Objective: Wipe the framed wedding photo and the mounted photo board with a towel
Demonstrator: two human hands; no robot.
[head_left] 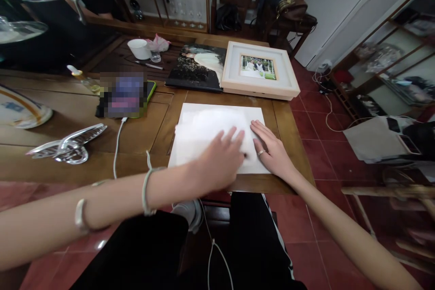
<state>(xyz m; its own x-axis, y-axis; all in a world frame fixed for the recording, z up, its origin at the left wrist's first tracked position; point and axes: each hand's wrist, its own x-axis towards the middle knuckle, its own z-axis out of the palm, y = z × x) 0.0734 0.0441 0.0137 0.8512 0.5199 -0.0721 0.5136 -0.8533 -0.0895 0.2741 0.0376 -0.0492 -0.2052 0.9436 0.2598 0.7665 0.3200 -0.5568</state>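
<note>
A flat white rectangle, like a sheet or board (pixel 200 122), lies on the wooden table near its front edge. Another thin white layer seems to rest on it, though glare hides its edges. My left hand (pixel 219 161) is over the middle of the white surface, its fingers stretched out and smeared by motion. Beside its thumb there is a small dark spot (pixel 245 156). Along the right edge of the sheet my right hand (pixel 270 147), with a ring, lies flat, fingers extended and touching the surface. Neither hand shows anything gripped.
Behind the sheet are a white-framed photo (pixel 292 86) and a dark photo panel (pixel 176 77). To the left lie a phone (pixel 124 97) with a white cable, a silver hair clip (pixel 73 145), a dropper bottle (pixel 86 82) and a white cup (pixel 139 49). A person sits across the table.
</note>
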